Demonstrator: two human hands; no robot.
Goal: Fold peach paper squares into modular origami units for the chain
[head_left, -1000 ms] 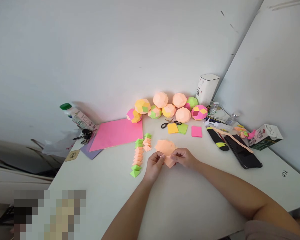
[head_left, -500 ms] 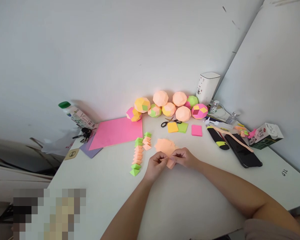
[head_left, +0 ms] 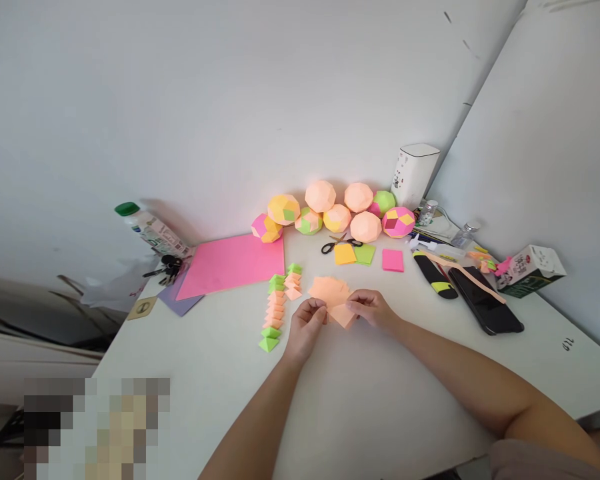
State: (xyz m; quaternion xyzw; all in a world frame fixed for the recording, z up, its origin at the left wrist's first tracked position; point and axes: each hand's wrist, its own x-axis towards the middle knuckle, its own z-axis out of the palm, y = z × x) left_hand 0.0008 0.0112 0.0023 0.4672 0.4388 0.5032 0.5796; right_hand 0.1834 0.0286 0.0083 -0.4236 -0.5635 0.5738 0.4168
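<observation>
- Clearly, both hands meet over the middle of the white bench (head_left: 380, 400), and they share one small orange paper (head_left: 342, 316).
- The left hand (head_left: 307, 325) pinches the left edge of the paper; its fingers (head_left: 320, 305) are closed on it, with the thumb on top.
- The right hand (head_left: 373, 309) pinches the right edge in the same way, its fingers (head_left: 356, 304) clenched on the paper.
- The orange paper lies between the two hands, just above the bench, and its lower corner points toward the person. Whether it touches the bench I cannot tell.
- Just behind the paper lies a loose pile of orange sheets (head_left: 327, 289); the far edge of the held paper overlaps this pile in the view.
- To the left of the left hand a row of folded pieces (head_left: 275, 308), orange and green, runs away from the person, near but apart from the hand.
- Farther left lies a big pink sheet (head_left: 233, 265), flat, with keys (head_left: 167, 267) and a bottle (head_left: 150, 230) beside its far left corner.
- At the wall stands a group of paper balls (head_left: 337, 218), and scissors (head_left: 336, 245) lie just in front of them.
- To the right of the right hand, well apart, lies a black phone (head_left: 485, 301).
</observation>
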